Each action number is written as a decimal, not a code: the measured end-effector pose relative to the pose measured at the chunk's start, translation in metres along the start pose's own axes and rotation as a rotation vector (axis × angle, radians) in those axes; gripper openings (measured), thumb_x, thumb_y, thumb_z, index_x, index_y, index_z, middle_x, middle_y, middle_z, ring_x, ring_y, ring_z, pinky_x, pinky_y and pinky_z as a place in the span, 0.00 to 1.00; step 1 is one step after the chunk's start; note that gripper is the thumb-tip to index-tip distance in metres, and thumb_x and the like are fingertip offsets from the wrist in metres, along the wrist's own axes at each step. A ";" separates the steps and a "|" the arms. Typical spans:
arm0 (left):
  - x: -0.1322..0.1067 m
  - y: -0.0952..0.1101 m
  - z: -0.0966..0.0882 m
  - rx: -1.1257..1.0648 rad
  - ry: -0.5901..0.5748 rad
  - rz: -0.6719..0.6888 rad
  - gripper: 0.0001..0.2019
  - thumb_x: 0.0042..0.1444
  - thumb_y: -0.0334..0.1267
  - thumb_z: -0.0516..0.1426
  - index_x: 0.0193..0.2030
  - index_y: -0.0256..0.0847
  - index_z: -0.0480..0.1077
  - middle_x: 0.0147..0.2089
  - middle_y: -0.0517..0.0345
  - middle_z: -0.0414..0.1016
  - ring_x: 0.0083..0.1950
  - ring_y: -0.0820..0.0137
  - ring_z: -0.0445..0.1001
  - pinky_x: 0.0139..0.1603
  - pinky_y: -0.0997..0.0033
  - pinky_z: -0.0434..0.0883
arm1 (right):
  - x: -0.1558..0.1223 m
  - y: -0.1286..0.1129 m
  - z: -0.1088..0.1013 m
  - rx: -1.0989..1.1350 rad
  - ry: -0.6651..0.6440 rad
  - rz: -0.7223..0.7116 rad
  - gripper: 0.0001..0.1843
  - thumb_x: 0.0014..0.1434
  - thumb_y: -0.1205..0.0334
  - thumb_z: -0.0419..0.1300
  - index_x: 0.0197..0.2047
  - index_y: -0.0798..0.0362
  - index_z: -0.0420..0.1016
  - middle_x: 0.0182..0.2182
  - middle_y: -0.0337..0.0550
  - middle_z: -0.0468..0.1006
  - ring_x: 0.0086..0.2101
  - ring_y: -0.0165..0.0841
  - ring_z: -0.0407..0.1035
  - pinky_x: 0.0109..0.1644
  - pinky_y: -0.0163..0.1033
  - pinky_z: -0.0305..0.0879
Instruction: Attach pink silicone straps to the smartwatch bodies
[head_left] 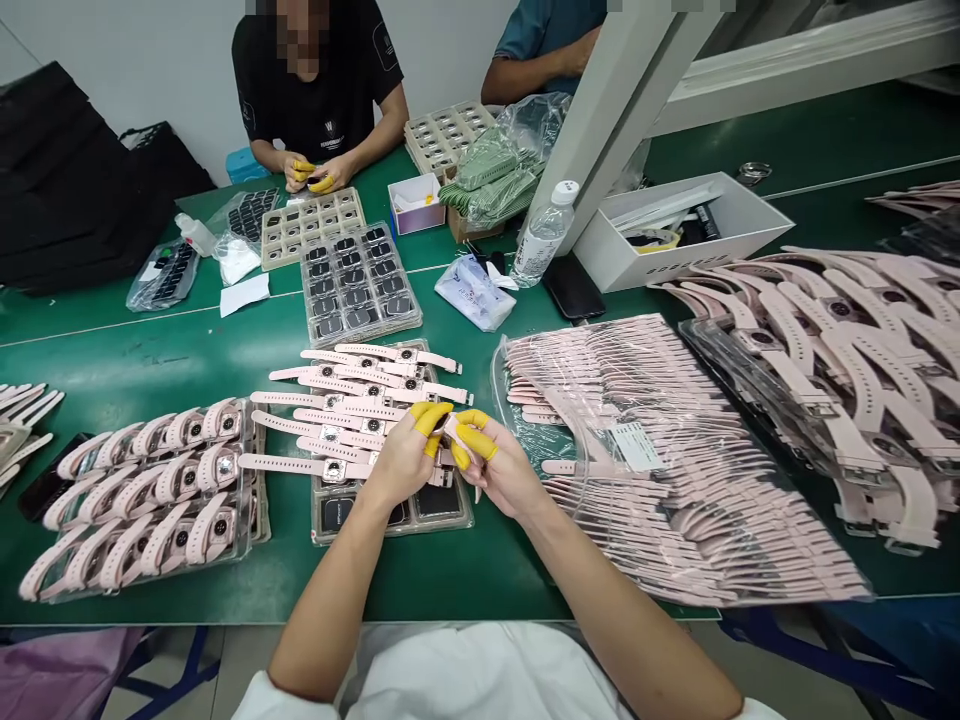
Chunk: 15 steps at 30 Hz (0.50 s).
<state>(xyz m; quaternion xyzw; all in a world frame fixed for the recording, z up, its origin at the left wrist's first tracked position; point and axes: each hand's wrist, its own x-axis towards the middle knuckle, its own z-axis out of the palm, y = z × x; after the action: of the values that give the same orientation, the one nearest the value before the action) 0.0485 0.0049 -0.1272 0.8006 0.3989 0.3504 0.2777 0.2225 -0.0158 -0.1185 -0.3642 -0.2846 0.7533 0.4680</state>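
My left hand (pixel 401 458) and my right hand (pixel 504 466) meet above the front of the table, with yellow finger cots on several fingers. Between the left fingertips is a small dark watch case, mostly hidden. The right fingers pinch a pale pink watch strap (pixel 450 428) against it. Just left of my hands, watches with pink straps (pixel 373 425) lie stretched in rows across a plastic tray (pixel 397 535). Dark square watch faces (pixel 436 500) sit in the tray's nearest pockets. To the right of my hands lie many pink straps (pixel 622 370) in clear plastic.
Looped pink-strap watches (pixel 150 450) fill a tray at left; more watches (pixel 847 340) are piled at right. Behind stand a tray of watch faces (pixel 360 285), a tissue pack (pixel 475 292), a water bottle (pixel 544 238) and a white box (pixel 679 235). Two people sit opposite.
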 end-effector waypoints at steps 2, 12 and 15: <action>0.000 0.000 0.000 0.008 -0.034 -0.005 0.21 0.73 0.33 0.45 0.70 0.42 0.63 0.60 0.42 0.72 0.61 0.59 0.74 0.61 0.56 0.76 | 0.001 0.001 0.001 -0.042 0.045 -0.068 0.24 0.57 0.43 0.72 0.45 0.48 0.67 0.20 0.29 0.71 0.15 0.23 0.53 0.16 0.27 0.46; 0.002 0.004 -0.004 0.027 -0.047 0.025 0.19 0.75 0.41 0.46 0.67 0.40 0.65 0.58 0.42 0.70 0.60 0.58 0.72 0.62 0.53 0.74 | 0.005 -0.003 0.001 -0.113 0.022 -0.167 0.25 0.59 0.43 0.70 0.45 0.48 0.62 0.19 0.27 0.73 0.15 0.23 0.54 0.18 0.29 0.48; 0.002 0.003 -0.003 0.139 -0.066 0.033 0.18 0.73 0.41 0.49 0.65 0.38 0.67 0.56 0.42 0.71 0.56 0.57 0.72 0.59 0.52 0.74 | 0.007 0.000 -0.001 -0.125 0.029 -0.170 0.25 0.58 0.45 0.70 0.45 0.48 0.62 0.20 0.27 0.71 0.17 0.24 0.56 0.20 0.29 0.51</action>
<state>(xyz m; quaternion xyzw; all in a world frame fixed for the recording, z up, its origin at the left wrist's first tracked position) 0.0484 0.0059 -0.1224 0.8355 0.3998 0.2997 0.2286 0.2214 -0.0097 -0.1213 -0.3780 -0.3539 0.6865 0.5105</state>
